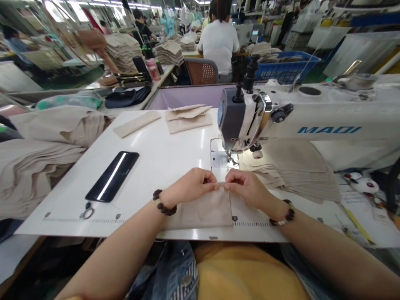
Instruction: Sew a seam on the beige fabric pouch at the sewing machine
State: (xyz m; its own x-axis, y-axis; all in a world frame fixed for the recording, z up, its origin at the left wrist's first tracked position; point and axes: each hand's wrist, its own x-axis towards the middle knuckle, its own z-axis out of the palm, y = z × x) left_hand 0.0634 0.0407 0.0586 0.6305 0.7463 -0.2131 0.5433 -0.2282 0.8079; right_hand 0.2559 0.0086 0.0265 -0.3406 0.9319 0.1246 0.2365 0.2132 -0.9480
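Note:
A beige fabric piece (203, 210) lies flat on the white sewing table, just in front of the sewing machine (242, 121). At its top edge my left hand (196, 183) is closed, thumb and fingers pinching the cloth. Close beside it, my right hand (246, 185) pinches the same edge near the corner. The fingertips of both hands nearly meet. Behind them sits the machine's needle and presser foot (230, 158), a little above the cloth in the view. Right of the needle, a stack of beige fabric pieces (290, 164) lies under the machine arm.
A black phone (112, 177) and a small ring-shaped tool (87, 211) lie at the left of the table. Folded beige pieces (189, 118) rest at its back. Fabric piles (34, 171) stand at far left. A person in a white shirt (218, 46) sits ahead, near a blue basket (281, 66).

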